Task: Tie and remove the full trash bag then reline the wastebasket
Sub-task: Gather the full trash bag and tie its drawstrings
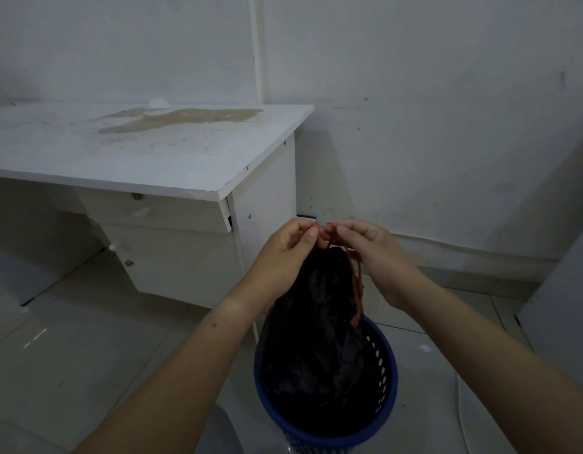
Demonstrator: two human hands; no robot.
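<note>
A black trash bag [319, 326] stands in a blue perforated wastebasket [386, 385] on the floor, its gathered top pulled up above the rim. Red drawstrings [357, 283] run up from the bag's neck. My left hand [285, 253] and my right hand [372, 253] are close together just above the bag. Each pinches an end of the red drawstring between thumb and fingers. The bag's lower part is hidden inside the basket.
A worn white desk [146, 152] with drawers stands to the left, close to the basket. White walls lie behind and a white cabinet side [565, 290] is at the right. A white cable [460, 404] lies on the tiled floor.
</note>
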